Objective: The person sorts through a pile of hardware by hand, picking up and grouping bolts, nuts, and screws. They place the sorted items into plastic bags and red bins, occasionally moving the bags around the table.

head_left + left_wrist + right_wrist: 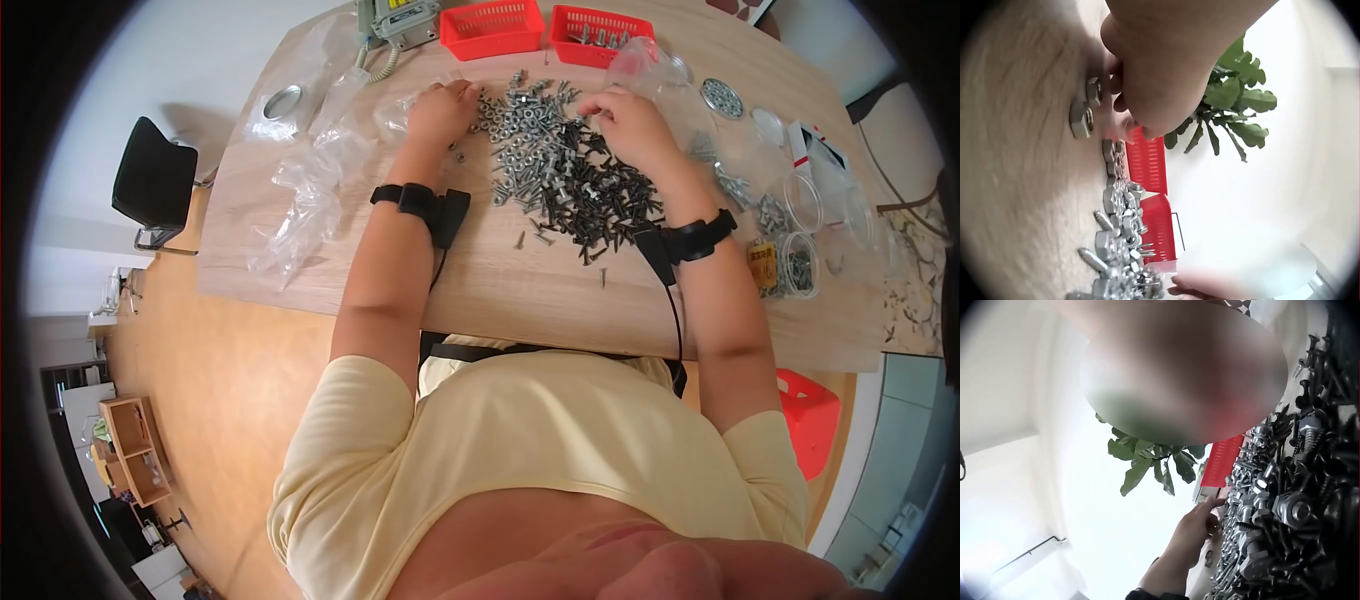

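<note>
A mixed heap of silver nuts, bolts and black screws [565, 165] covers the middle of the table. At its left edge my left hand [440, 115] rests low beside the silver nuts [510, 155], fingers loosely bent. Two hex nuts [1082, 119] lie near those fingers in the left wrist view. Above the upper right of the heap, my right hand [632, 125] reaches inward with thumb and fingers bent close together at the black screws [600, 150]. A blurred patch hides most of it in the right wrist view, and I cannot tell whether it pinches a piece.
Two red baskets [492, 30] [600, 38] stand at the back, the right one with bolts inside. Clear plastic bags [310, 190] lie on the left. Round clear containers [800, 262] and lids [722, 98] sit on the right. A grey telephone-like device [405, 25] stands back left.
</note>
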`<state>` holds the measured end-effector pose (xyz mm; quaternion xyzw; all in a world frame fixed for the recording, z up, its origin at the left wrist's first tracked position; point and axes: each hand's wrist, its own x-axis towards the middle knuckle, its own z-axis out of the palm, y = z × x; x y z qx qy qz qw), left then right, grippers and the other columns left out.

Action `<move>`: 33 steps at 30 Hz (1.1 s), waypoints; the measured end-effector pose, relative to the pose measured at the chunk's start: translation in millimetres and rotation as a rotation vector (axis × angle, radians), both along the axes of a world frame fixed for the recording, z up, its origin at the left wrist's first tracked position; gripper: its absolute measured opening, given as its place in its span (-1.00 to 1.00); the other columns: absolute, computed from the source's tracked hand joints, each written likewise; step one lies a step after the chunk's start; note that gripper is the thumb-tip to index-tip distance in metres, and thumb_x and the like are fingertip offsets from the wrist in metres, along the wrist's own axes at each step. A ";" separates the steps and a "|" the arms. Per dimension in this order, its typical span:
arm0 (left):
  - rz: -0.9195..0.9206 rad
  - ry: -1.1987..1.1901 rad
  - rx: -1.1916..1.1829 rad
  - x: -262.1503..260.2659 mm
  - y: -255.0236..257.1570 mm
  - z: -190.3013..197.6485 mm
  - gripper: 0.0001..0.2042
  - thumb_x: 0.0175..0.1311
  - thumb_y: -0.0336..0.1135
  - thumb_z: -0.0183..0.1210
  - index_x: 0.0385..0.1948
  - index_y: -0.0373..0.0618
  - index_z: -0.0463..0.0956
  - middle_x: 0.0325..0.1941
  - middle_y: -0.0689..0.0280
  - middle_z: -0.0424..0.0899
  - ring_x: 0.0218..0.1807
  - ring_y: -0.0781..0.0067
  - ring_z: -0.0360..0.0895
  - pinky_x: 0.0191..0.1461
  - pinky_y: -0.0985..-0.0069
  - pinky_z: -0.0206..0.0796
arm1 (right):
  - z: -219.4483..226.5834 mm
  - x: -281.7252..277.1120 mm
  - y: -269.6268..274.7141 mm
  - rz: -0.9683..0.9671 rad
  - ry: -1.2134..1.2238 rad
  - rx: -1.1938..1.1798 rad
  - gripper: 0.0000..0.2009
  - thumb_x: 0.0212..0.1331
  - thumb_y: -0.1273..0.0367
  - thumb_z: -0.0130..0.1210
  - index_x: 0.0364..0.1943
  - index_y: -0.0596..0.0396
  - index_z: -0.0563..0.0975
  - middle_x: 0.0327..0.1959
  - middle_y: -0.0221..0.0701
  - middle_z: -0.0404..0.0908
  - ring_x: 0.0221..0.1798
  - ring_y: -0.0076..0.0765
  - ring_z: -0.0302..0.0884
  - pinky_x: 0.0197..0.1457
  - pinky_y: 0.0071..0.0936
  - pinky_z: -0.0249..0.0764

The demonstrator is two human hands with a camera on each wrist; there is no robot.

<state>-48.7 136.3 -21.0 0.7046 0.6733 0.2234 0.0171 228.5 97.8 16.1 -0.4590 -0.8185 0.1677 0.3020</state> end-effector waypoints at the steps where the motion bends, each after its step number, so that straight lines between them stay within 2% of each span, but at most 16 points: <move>1: 0.008 -0.111 -0.014 -2.9 -0.2 -0.5 -0.65 0.19 0.00 -0.02 -0.21 -0.01 0.59 -0.19 0.12 0.58 -0.13 0.03 0.51 0.00 0.28 0.35 | -1.5 -1.0 2.6 0.002 -0.004 -0.001 -0.81 0.04 0.54 0.03 -0.25 0.07 0.57 -0.28 -0.35 0.58 -0.19 -0.35 0.51 -0.09 -0.51 0.41; 3: 0.018 -0.228 -0.027 -10.1 1.4 -2.6 -0.67 0.17 -0.02 0.02 -0.25 -0.03 0.60 -0.20 0.12 0.58 -0.14 0.04 0.52 -0.02 0.28 0.35 | -5.4 -2.7 10.2 0.056 -0.054 0.093 -0.79 -0.01 0.57 0.01 -0.28 0.06 0.57 -0.24 -0.32 0.58 -0.14 -0.21 0.50 -0.06 -0.42 0.41; 6: -0.049 -0.172 0.014 -18.2 0.8 -2.4 -0.75 0.12 -0.11 0.10 -0.35 -0.05 0.62 -0.22 0.15 0.58 -0.19 0.07 0.53 -0.06 0.28 0.36 | -10.0 -7.8 19.6 0.077 -0.092 0.142 -0.75 -0.12 0.63 -0.04 -0.39 0.03 0.58 -0.31 -0.27 0.59 -0.16 -0.10 0.49 -0.10 -0.27 0.40; 9: -0.088 -0.103 0.158 -8.5 -4.4 5.4 -0.83 0.05 -0.18 0.19 -0.45 -0.03 0.64 -0.21 0.23 0.58 -0.17 0.16 0.53 -0.07 0.25 0.34 | -17.8 -10.8 30.3 0.126 -0.140 0.109 -0.72 -0.17 0.67 -0.06 -0.39 0.05 0.58 -0.33 -0.28 0.58 -0.16 -0.10 0.49 -0.10 -0.27 0.39; 11: -0.282 -0.031 0.468 11.5 -5.5 9.4 -0.83 0.04 -0.22 0.23 -0.35 -0.02 0.64 -0.16 0.26 0.58 -0.15 0.23 0.51 -0.03 0.29 0.29 | -20.2 -10.5 32.1 0.165 -0.142 0.119 -0.72 -0.18 0.67 -0.06 -0.39 0.07 0.57 -0.33 -0.27 0.58 -0.16 -0.10 0.49 -0.10 -0.27 0.39; 12: -0.279 -0.033 0.461 18.8 -7.3 8.6 -0.83 0.04 -0.22 0.23 -0.35 -0.02 0.64 -0.16 0.26 0.58 -0.15 0.23 0.51 -0.03 0.29 0.29 | -21.3 -10.3 32.4 0.196 -0.142 0.132 -0.72 -0.19 0.68 -0.06 -0.39 0.09 0.57 -0.34 -0.27 0.58 -0.16 -0.10 0.49 -0.10 -0.27 0.39; 14: -0.464 0.020 0.484 30.0 -10.7 5.0 -0.76 0.05 -0.25 0.21 -0.20 0.08 0.61 -0.13 0.37 0.59 -0.03 0.31 0.45 0.13 0.28 0.15 | -24.2 -9.7 33.8 0.237 -0.104 0.166 -0.73 -0.19 0.68 -0.06 -0.39 0.10 0.57 -0.36 -0.26 0.57 -0.17 -0.10 0.49 -0.12 -0.29 0.39; 15: -0.469 0.031 0.389 30.9 -10.0 0.3 -0.68 0.06 -0.28 0.19 -0.08 0.12 0.56 -0.12 0.42 0.59 0.04 0.33 0.40 0.19 0.29 0.03 | -25.3 -8.8 34.3 0.276 -0.066 0.208 -0.73 -0.20 0.68 -0.06 -0.40 0.12 0.56 -0.38 -0.25 0.56 -0.17 -0.11 0.49 -0.14 -0.31 0.40; 18: -0.374 0.049 0.317 30.6 -10.2 -0.9 -0.70 0.06 -0.28 0.17 -0.10 0.13 0.56 -0.13 0.42 0.58 0.04 0.33 0.40 0.15 0.31 0.06 | -24.7 -7.6 33.1 0.272 -0.035 0.118 -0.75 -0.19 0.65 -0.02 -0.36 0.14 0.55 -0.37 -0.27 0.56 -0.21 -0.13 0.50 -0.17 -0.34 0.42; 22: -0.374 0.085 0.248 28.9 -6.8 -5.1 -0.70 0.07 -0.28 0.16 -0.11 0.13 0.57 -0.15 0.40 0.58 0.02 0.33 0.41 0.14 0.30 0.06 | -27.4 -7.9 28.7 0.172 -0.013 0.087 -0.71 -0.16 0.64 0.01 -0.27 0.12 0.55 -0.38 -0.30 0.54 -0.28 -0.21 0.51 -0.21 -0.37 0.43; 25: -0.362 0.037 0.226 29.7 -7.0 -7.7 -0.73 0.07 -0.27 0.15 -0.14 0.11 0.58 -0.16 0.40 0.58 0.01 0.31 0.41 0.15 0.28 0.04 | -30.6 -6.8 29.9 0.104 0.118 -0.087 -0.69 -0.08 0.61 0.00 -0.18 0.09 0.53 -0.38 -0.40 0.53 -0.32 -0.37 0.48 -0.23 -0.45 0.43; 27: -0.374 -0.011 0.287 30.5 -10.3 -5.1 -0.76 0.06 -0.25 0.17 -0.18 0.08 0.59 -0.16 0.39 0.59 0.01 0.29 0.41 0.16 0.27 0.04 | -35.2 -8.1 35.2 0.184 0.424 -0.304 -0.70 0.02 0.64 -0.06 -0.13 0.16 0.50 -0.41 -0.48 0.42 -0.39 -0.59 0.35 -0.33 -0.61 0.36; 28: -0.378 -0.011 0.287 30.3 -10.1 -5.2 -0.76 0.06 -0.25 0.17 -0.18 0.08 0.59 -0.16 0.39 0.59 0.01 0.29 0.41 0.16 0.27 0.04 | -36.3 -4.4 35.8 0.179 0.426 -0.303 -0.70 0.02 0.64 -0.06 -0.13 0.16 0.50 -0.41 -0.48 0.42 -0.39 -0.59 0.35 -0.33 -0.61 0.36; 30: -0.385 -0.031 0.314 29.6 -9.7 -5.0 -0.78 0.05 -0.23 0.19 -0.23 0.05 0.59 -0.20 0.37 0.61 -0.01 0.28 0.43 0.16 0.27 0.03 | -20.5 -1.4 31.2 0.183 0.900 -0.745 -0.78 0.04 0.54 0.01 -0.18 0.20 0.50 -0.46 -0.51 0.44 -0.44 -0.65 0.33 -0.42 -0.69 0.28; 31: -0.391 -0.030 0.310 29.1 -9.6 -5.3 -0.78 0.05 -0.23 0.19 -0.23 0.05 0.59 -0.20 0.37 0.61 -0.01 0.28 0.43 0.16 0.27 0.03 | -18.0 0.3 31.1 0.177 0.905 -0.746 -0.78 0.04 0.54 0.01 -0.18 0.20 0.50 -0.46 -0.51 0.44 -0.44 -0.65 0.33 -0.42 -0.69 0.28; 33: -0.373 -0.040 0.287 29.7 -10.6 -3.2 -0.80 0.02 -0.24 0.20 -0.28 0.03 0.60 -0.25 0.34 0.63 -0.04 0.28 0.46 0.16 0.27 0.05 | -11.7 3.3 29.5 0.264 1.084 -0.790 -0.85 0.13 0.48 -0.01 -0.22 0.19 0.47 -0.52 -0.54 0.34 -0.54 -0.71 0.23 -0.54 -0.73 0.10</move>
